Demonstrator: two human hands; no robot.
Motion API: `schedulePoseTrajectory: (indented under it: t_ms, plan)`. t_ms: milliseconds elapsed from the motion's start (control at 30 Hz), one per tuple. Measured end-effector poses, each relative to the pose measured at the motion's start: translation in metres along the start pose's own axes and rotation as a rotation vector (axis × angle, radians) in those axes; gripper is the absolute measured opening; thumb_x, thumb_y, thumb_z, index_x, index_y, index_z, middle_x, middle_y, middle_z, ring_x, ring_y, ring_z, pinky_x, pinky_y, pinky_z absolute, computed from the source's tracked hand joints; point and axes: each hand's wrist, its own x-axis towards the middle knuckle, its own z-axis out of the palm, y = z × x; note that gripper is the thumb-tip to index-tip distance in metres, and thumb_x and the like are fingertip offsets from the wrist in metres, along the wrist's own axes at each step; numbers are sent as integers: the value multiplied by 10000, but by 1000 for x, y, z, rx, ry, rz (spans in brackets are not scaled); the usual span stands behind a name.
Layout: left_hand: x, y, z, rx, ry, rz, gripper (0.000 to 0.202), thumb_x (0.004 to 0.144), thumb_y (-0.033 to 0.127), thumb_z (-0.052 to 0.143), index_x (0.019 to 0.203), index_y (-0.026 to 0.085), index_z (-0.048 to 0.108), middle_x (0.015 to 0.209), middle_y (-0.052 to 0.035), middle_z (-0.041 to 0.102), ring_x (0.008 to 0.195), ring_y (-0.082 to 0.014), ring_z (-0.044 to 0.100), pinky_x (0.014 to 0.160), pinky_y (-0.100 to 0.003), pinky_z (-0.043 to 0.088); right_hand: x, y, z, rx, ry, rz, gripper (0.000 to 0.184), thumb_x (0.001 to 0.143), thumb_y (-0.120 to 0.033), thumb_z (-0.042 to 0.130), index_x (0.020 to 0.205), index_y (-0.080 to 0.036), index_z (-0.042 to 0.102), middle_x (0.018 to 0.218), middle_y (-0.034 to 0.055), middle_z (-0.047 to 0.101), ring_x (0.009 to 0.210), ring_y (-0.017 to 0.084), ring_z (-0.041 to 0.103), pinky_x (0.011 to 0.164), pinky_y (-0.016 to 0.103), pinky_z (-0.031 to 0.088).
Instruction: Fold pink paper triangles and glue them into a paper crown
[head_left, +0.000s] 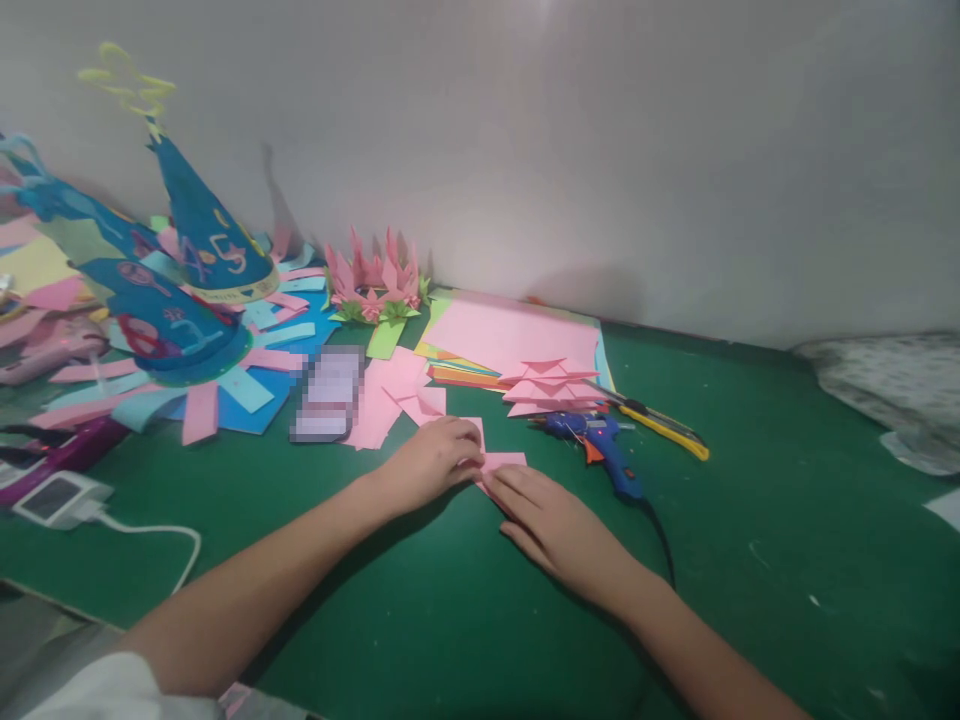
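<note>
My left hand (431, 462) curls its fingers over a small folded piece of pink paper (510, 460) on the green table. From the right, my right hand (555, 520) lays its outstretched fingers on the same piece, pressing it flat. Both hands hide part of the paper and its folds. Loose pink paper squares (409, 385) lie just beyond my left hand. Past my right hand rests a stack of folded pink paper pieces (551, 385), with a blue glue gun (600, 440) in front of it.
A yellow utility knife (667, 430) lies beside the glue gun. Coloured paper sheets (510, 330) are stacked near the wall, next to a pink paper lotus (375, 280). Blue cone hats (214, 235), a phone (328, 395) and a white device (61, 498) with a cable occupy the left.
</note>
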Motion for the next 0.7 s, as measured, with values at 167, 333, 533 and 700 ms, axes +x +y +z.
schedulePoseTrajectory:
  t_ms: [167, 333, 533, 700]
  plan:
    - [1, 2, 3, -4, 14, -58, 94, 840, 215, 585, 821, 148, 649, 887, -60, 588, 856, -165, 554, 786, -292, 430, 4, -6, -2, 31, -11, 48, 391, 862, -196, 499, 1251, -156, 497, 1179, 130, 571, 1076, 226, 543, 918, 394, 488]
    - [0, 4, -2, 24, -3, -22, 123, 853, 206, 545, 795, 152, 639, 925, -69, 579, 881, -171, 548, 797, -299, 437, 4, -6, -3, 40, 8, 39, 381, 863, -180, 483, 1243, -173, 499, 1145, 121, 573, 1066, 224, 543, 918, 392, 486]
    - [-5, 8, -12, 81, -70, 48, 181, 885, 200, 486, 815, 150, 645, 966, -88, 582, 919, -182, 549, 813, -294, 446, 3, -5, -2, 42, 4, 54, 364, 872, -185, 468, 1234, -172, 505, 1158, 119, 566, 1072, 229, 535, 925, 391, 480]
    - [-5, 18, -9, 174, -130, 14, 231, 911, 196, 422, 865, 116, 634, 967, -118, 582, 909, -200, 548, 814, -316, 458, 4, -8, -2, 34, 1, 55, 354, 884, -165, 435, 1231, -156, 501, 1147, 128, 563, 1063, 228, 533, 917, 391, 482]
